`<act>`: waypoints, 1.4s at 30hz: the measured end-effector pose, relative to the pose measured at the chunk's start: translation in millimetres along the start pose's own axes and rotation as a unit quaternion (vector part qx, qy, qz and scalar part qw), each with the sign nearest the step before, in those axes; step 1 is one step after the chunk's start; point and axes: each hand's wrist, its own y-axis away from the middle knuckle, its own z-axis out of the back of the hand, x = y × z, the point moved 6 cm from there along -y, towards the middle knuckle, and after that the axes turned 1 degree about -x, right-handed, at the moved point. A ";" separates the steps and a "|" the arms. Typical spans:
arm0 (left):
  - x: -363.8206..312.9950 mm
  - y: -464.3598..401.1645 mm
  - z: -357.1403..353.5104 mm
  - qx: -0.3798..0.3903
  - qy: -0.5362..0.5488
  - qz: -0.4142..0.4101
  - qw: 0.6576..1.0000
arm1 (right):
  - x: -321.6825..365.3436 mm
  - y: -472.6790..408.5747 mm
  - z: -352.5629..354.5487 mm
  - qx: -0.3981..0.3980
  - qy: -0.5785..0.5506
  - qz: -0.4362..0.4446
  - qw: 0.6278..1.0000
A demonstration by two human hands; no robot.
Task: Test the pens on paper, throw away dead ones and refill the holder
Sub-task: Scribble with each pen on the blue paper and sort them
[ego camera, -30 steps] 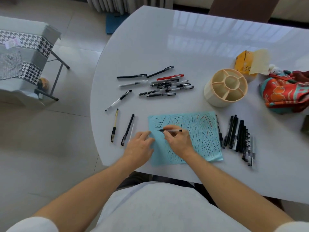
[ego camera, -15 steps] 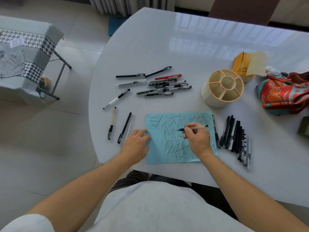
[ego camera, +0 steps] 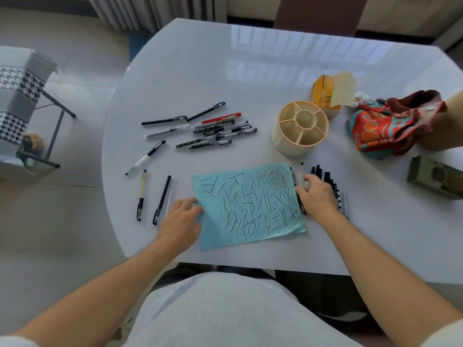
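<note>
A blue paper (ego camera: 250, 204) covered in black and red test strokes lies on the white table (ego camera: 200, 71) in front of me. My left hand (ego camera: 181, 219) rests flat on its left edge. My right hand (ego camera: 317, 194) is at the paper's right edge, over a row of dark pens (ego camera: 328, 177), and pinches a clear pen (ego camera: 302, 171) that points away from me. The cream pen holder (ego camera: 288, 146) stands empty behind that row. A pile of pens (ego camera: 215, 131) lies at the centre left, and a yellow pen (ego camera: 142, 194) and a black pen (ego camera: 162, 199) lie to the left of my left hand.
An orange carton (ego camera: 323, 91), a red patterned cloth (ego camera: 390, 123) and an olive green box (ego camera: 436, 176) sit at the table's right. A houndstooth-covered chair (ego camera: 15, 96) stands on the floor at the left. The table's curved front edge runs just under my forearms.
My right hand has carried the pen from the left part of the paper rightward to the row of pens. My left hand has stayed on the paper's left edge.
</note>
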 end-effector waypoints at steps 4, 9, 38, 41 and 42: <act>2.0 0.0 -0.5 -0.007 0.012 0.000 1.000 | -7.8 -3.0 1.3 -0.006 0.037 -0.018 0.999; 4.8 -0.5 -2.6 -0.015 0.013 -0.008 1.000 | 12.8 3.3 9.6 -0.062 0.042 0.011 0.997; 29.2 -2.9 16.6 -0.072 0.263 0.015 0.962 | 206.1 28.1 -78.5 0.145 -0.291 0.081 0.942; 16.0 -6.4 13.2 0.039 0.311 0.020 0.949 | 184.6 72.6 -91.3 0.213 -0.388 0.026 0.897; 9.6 -6.1 12.1 0.068 0.313 0.005 0.947 | 179.6 84.8 -95.2 0.224 -0.402 0.016 0.888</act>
